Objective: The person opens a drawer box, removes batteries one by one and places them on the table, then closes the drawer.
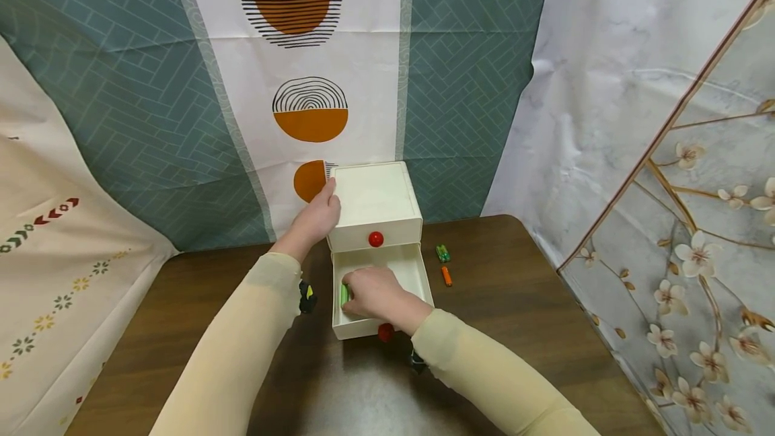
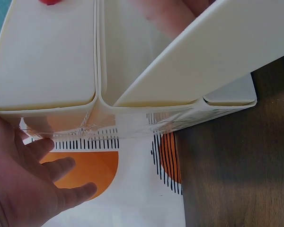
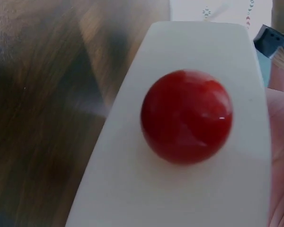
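A small white drawer cabinet (image 1: 377,194) stands at the back of the table, its upper drawer closed and a lower drawer (image 1: 412,268) pulled out. My left hand (image 1: 317,215) rests along the cabinet's left side; in the left wrist view its fingers are spread against that wall. Inside the pulled-out drawer, my right hand (image 1: 377,293) reaches down with bent fingers and pinches a green stick-like thing (image 1: 344,294) near the left wall. The hand covers part of it, so its exact kind is unclear. A red round knob (image 3: 187,117) sits on this drawer's front.
To the right of the cabinet, a small green packet-like thing (image 1: 443,253) and an orange cylinder resembling a battery (image 1: 447,276) lie on the brown wooden table (image 1: 514,328). Another red knob (image 1: 376,239) marks the upper drawer. Patterned cloths (image 1: 472,86) hang behind and beside the table.
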`<action>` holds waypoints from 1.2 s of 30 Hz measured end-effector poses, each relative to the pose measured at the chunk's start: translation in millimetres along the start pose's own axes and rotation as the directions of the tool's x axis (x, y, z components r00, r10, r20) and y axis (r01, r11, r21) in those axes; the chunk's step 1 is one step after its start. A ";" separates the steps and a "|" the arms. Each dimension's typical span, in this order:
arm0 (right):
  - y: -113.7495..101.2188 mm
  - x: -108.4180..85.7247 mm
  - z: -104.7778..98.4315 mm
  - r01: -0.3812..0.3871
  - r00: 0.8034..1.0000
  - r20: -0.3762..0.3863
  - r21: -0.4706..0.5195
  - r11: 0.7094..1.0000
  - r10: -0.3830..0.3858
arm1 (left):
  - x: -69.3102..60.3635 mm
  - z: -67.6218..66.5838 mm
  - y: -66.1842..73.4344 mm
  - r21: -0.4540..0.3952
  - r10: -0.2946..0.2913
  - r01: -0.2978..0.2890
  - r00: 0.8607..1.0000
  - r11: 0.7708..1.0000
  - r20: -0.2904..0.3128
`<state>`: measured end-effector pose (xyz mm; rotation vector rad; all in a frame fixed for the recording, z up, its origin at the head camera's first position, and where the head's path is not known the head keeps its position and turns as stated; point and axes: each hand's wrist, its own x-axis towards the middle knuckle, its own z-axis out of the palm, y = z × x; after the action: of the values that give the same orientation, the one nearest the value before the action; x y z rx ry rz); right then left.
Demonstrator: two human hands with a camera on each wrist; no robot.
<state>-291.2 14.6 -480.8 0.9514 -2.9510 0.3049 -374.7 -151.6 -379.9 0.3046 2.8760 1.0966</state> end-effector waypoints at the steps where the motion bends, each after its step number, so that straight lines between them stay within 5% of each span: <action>1: -0.4 -2.4 -1.8 0.005 1.000 -0.012 -0.003 1.000 -0.005 | 0.0 -0.1 0.0 0.001 0.006 -0.006 1.000 1.000 -0.001; 8: -16.6 -24.0 -42.5 -0.031 0.999 0.036 0.050 0.998 0.029 | -1.1 -0.6 -0.6 -0.008 0.015 -0.015 1.000 1.000 -0.001; 36: 3.0 -58.7 -72.7 -0.020 0.997 -0.072 0.116 0.993 0.028 | -0.1 -0.5 -2.3 -0.017 0.003 -0.003 1.000 1.000 0.018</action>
<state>-247.8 64.8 -415.0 0.8962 -2.9073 0.5049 -375.1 -153.6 -381.1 0.3164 2.8494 1.1126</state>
